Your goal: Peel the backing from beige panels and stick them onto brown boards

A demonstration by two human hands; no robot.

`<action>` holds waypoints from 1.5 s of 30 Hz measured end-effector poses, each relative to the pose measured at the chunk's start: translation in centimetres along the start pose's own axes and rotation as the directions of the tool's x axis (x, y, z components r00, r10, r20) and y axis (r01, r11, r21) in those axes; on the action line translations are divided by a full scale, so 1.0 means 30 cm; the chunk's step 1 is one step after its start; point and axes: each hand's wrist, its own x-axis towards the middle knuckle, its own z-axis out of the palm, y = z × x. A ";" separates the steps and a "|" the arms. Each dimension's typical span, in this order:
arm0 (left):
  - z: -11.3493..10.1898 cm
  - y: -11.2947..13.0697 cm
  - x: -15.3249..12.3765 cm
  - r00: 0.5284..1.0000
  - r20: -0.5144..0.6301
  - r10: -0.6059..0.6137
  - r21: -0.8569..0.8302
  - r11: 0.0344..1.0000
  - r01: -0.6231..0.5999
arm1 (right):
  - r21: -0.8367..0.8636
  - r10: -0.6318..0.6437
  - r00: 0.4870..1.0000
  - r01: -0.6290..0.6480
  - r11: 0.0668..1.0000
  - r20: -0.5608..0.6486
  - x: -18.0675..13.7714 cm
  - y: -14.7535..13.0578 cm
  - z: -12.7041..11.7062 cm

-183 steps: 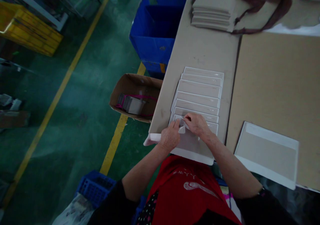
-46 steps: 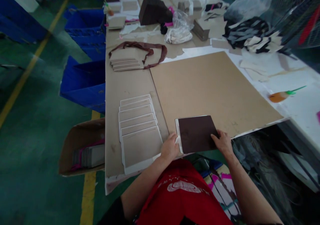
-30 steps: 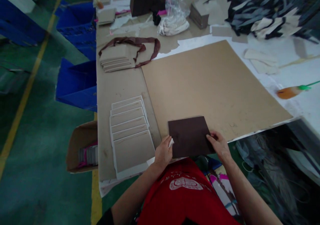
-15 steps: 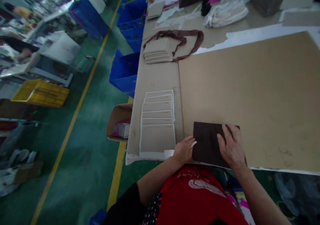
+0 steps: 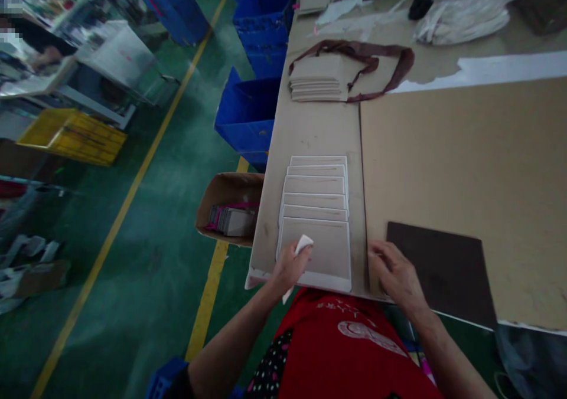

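Far left, beyond the table edge: a yellow crate (image 5: pixel 71 136) and blue bins (image 5: pixel 252 115) on the green floor, then an open carton (image 5: pixel 228 210) with grey pieces inside, just beside the table (image 5: pixel 310 127). On the table's near left, a fanned row of white-edged cards (image 5: pixel 315 195), overlapping toward the body, the nearest card (image 5: pixel 321 251) lying on top. Left hand (image 5: pixel 287 266) resting at that card's near left corner, fingers curled together around a small white scrap (image 5: pixel 303 244) (peeled backing, by the look of it). Judged best here: pin the corner flat and lift only the top card, so the row beneath stays fanned and nothing slides off the table edge. Right hand (image 5: pixel 394 272) flat on the big brown board (image 5: pixel 460 169), fingers loosely spread and gripping nothing, touching the near left corner of the dark sheet (image 5: pixel 440 269), which lies flat near the board's front edge. Farther back, a card stack (image 5: pixel 316 77) ringed by a brown strap (image 5: pixel 376 62).
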 end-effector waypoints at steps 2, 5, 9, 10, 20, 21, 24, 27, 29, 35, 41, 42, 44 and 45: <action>-0.053 0.015 0.014 0.989 0.119 -0.093 -0.309 0.943 0.126 | 0.245 0.070 0.988 -0.103 0.964 0.138 0.021 -0.145 0.112; -0.096 0.036 0.025 0.957 0.281 -0.068 -0.541 0.813 0.216 | 0.482 0.154 0.964 -0.243 0.842 0.218 0.064 -0.314 0.253; -0.114 0.007 0.040 0.939 0.343 -0.031 -0.624 0.740 0.252 | 0.609 0.289 0.912 -0.410 0.679 0.292 0.115 -0.407 0.350; -0.116 -0.006 0.044 0.942 0.336 -0.021 -0.632 0.736 0.242 | 0.618 0.305 0.904 -0.428 0.660 0.300 0.123 -0.413 0.360; -0.169 -0.059 0.038 0.895 0.446 0.020 -0.697 0.634 0.334 | 0.589 0.290 0.931 -0.364 0.721 0.221 0.151 -0.463 0.365; -0.172 -0.059 0.039 0.896 0.444 0.022 -0.696 0.639 0.329 | 0.591 0.299 0.929 -0.369 0.718 0.216 0.152 -0.463 0.371; -0.162 -0.058 0.045 0.935 0.355 -0.002 -0.716 0.642 0.274 | 0.604 0.304 0.917 -0.398 0.691 0.257 0.151 -0.453 0.392; -0.135 -0.053 0.051 0.977 0.211 -0.032 -0.766 0.616 0.185 | 0.596 0.282 0.909 -0.415 0.687 0.308 0.150 -0.438 0.401; -0.114 -0.048 0.053 0.990 0.130 -0.046 -0.791 0.598 0.131 | 0.583 0.293 0.911 -0.411 0.701 0.290 0.154 -0.432 0.396; -0.058 -0.032 0.041 0.996 0.002 -0.087 -0.799 0.599 0.054 | 0.524 0.278 0.917 -0.393 0.756 0.286 0.175 -0.414 0.362; -0.065 -0.009 0.023 0.986 0.110 -0.125 -0.799 0.579 0.163 | 0.499 0.112 0.917 -0.308 0.810 0.383 0.202 -0.394 0.321; -0.072 -0.004 0.020 0.978 0.175 -0.112 -0.808 0.552 0.208 | 0.477 0.056 0.916 -0.258 0.840 0.397 0.209 -0.393 0.313; -0.084 0.004 0.018 0.960 0.264 -0.091 -0.806 0.526 0.271 | 0.460 0.013 0.912 -0.218 0.861 0.409 0.224 -0.389 0.300; -0.087 0.007 0.019 0.957 0.275 -0.090 -0.800 0.531 0.280 | 0.469 0.038 0.917 -0.238 0.851 0.396 0.230 -0.386 0.298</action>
